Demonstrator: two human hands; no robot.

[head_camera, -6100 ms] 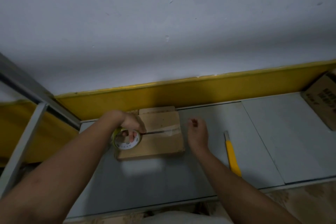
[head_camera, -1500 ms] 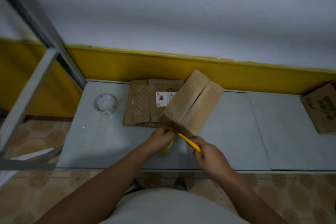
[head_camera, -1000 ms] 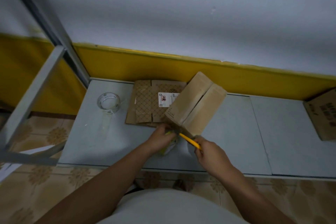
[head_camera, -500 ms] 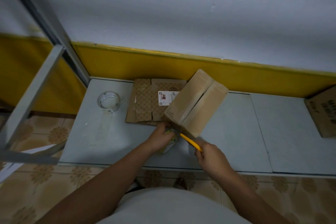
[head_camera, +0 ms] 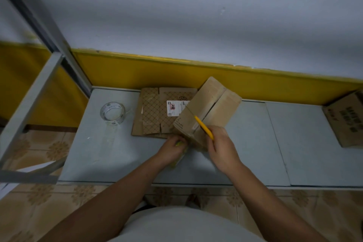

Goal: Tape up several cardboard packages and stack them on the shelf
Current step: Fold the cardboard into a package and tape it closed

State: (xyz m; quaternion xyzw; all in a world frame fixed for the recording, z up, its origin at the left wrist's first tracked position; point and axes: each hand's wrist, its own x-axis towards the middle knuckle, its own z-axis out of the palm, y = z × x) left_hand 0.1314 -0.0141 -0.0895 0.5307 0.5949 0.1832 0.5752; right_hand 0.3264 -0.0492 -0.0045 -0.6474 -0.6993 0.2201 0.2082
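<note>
Nearest the front edge of the grey shelf (head_camera: 255, 143), left hand (head_camera: 172, 149) has fingers curled at the lower corner of the tilted cardboard box (head_camera: 208, 112), pinching something yellow-green, unclear what; right hand (head_camera: 220, 145) is fisted around a yellow utility knife (head_camera: 204, 127), tip against the box's face. Behind the box a flattened patterned carton (head_camera: 155, 114) lies against the back edge. Clear tape roll (head_camera: 112, 113) sits toward the left back corner; a printed box (head_camera: 345, 118) at the right edge.

Print on the flattened carton's label (head_camera: 175, 107) is too small to read.
</note>
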